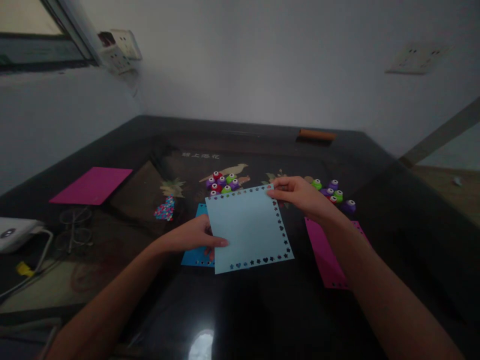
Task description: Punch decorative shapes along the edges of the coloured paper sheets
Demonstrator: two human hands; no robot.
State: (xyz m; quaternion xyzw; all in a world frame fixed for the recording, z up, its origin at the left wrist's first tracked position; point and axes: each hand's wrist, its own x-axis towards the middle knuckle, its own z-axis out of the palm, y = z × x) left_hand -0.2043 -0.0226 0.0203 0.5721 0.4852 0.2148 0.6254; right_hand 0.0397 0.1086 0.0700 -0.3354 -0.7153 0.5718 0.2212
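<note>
The left hand (pixel 202 234) pinches the left edge of the pale blue paper (pixel 247 225), thumb on top, while the right hand (pixel 295 192) grips its far right corner. The paper spans the space between both hands, partly hiding a darker blue sheet (pixel 190 256) on the desk (pixel 247 310).

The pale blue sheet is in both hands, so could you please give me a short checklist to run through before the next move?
1. Left grip on the pale blue sheet, at its left edge: ok.
2. Right grip at its far right corner: ok.
3. Punched holes along every edge: not ok, none show on the left.
4. Darker blue sheet uncovered: not ok, partly hidden.
5. Pale sheet's near edge off the table: cannot tell.
</note>
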